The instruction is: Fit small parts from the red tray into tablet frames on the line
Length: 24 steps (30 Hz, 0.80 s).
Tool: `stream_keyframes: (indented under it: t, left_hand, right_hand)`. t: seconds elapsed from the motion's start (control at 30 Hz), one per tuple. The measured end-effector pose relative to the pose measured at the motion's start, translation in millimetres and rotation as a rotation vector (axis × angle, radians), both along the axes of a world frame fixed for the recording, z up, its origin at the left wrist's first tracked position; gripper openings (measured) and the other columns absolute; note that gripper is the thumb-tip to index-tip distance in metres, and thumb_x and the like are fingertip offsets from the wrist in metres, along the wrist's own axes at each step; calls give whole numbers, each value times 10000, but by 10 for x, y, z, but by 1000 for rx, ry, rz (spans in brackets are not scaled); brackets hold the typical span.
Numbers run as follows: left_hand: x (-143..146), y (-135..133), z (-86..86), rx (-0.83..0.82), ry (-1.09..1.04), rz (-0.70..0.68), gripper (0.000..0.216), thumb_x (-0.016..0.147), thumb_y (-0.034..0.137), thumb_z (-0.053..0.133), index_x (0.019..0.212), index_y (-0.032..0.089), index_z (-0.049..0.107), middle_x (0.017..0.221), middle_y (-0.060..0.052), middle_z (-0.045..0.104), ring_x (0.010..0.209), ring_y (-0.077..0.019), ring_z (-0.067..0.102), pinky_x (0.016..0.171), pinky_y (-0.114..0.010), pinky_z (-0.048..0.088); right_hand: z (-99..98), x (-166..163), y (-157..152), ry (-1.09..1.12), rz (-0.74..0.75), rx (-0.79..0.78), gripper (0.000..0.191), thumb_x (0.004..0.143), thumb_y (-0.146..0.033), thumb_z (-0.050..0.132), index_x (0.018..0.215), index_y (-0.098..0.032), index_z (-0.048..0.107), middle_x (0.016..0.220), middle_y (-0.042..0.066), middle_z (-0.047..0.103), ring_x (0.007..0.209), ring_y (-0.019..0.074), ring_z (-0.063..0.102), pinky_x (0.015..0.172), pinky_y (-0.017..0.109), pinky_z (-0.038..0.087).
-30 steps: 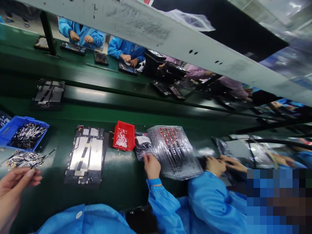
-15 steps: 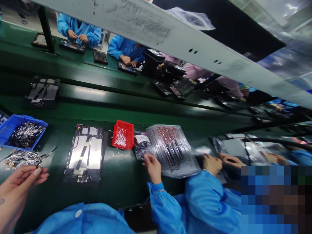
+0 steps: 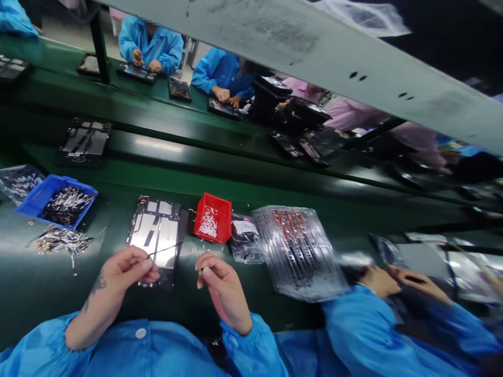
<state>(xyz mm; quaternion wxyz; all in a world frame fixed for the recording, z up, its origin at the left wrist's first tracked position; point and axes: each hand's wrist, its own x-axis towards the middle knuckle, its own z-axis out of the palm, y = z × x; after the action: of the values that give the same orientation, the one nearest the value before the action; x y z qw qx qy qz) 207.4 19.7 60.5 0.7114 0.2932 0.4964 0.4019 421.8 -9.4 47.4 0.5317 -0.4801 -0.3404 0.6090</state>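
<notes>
My left hand [image 3: 128, 272] is closed in a pinch over the lower part of an opened tablet [image 3: 165, 248] with silver battery panels. Between its fingertips is a thin dark cable [image 3: 170, 248], pointing up and to the right. My right hand [image 3: 222, 288] hovers just right of the tablet, thumb and fingers pinched together. Something tiny may be at those fingertips, too small to name. Beyond the right hand stands a red bin [image 3: 226, 217] holding small white pieces. A loose pile of cables [image 3: 61, 241] lies to the left of the tablet.
A blue bin [image 3: 33, 204] of cables sits at left. Right of the red bin lie a bagged dark item [image 3: 245, 241] and clear plastic trays [image 3: 275, 256] with parts. A co-worker's hands [image 3: 379, 283] are at the right. Another tablet [image 3: 86, 144] lies farther back, below a pale overhead beam [image 3: 275, 42].
My left hand has moved from beside the cable pile to over the tablet, carrying the cable. My right hand has left the bagged item and come left, nearer the tablet. The view has shifted.
</notes>
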Motion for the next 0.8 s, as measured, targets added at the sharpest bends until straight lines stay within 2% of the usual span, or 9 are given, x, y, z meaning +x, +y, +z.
stream_keyframes:
  t: [0.17,0.37,0.47,0.6,0.7,0.8]
  left_hand:
    - [56,17,22,-47,-76,-14,253,674,335,784,738,151,622,696,-51,742,637,-160,691,630,-243,543]
    - [194,12,-40,31,-122,141,245,756,333,728,798,176,544,788,-46,768,794,-168,712,755,-250,529]
    - [324,2,-66,87,-125,208,245,784,333,701,840,192,508,838,-46,771,740,-175,715,667,-251,537]
    - [447,-22,-92,159,-131,284,276,771,338,710,871,202,492,858,-61,772,683,-191,718,543,-231,526]
    - [473,-48,-131,193,-76,330,310,770,354,709,974,199,535,910,-83,768,821,-222,725,578,-227,543]
    - [467,-75,-173,225,-24,329,383,783,369,694,1098,192,567,1007,-104,751,996,-236,687,731,-253,567]
  right_hand:
    - [26,-158,91,-7,108,5,167,763,-346,722,705,-192,693,760,20,534,643,117,488,511,212,463]
    - [-24,-399,112,51,69,-1,212,785,-379,697,702,-198,624,797,7,502,654,116,488,499,206,455]
    - [-46,-547,137,68,29,-24,243,784,-412,693,699,-202,607,744,-10,504,588,102,474,499,211,442]
    - [-50,-709,172,115,-68,-64,242,758,-430,719,737,-196,661,680,-11,526,567,99,461,515,212,421]
    - [-51,-785,178,136,-120,-91,252,736,-434,738,754,-187,687,683,3,558,580,108,468,530,223,424]
    - [-59,-823,174,131,-142,-92,249,734,-428,742,750,-185,689,701,10,584,598,112,487,560,233,437]
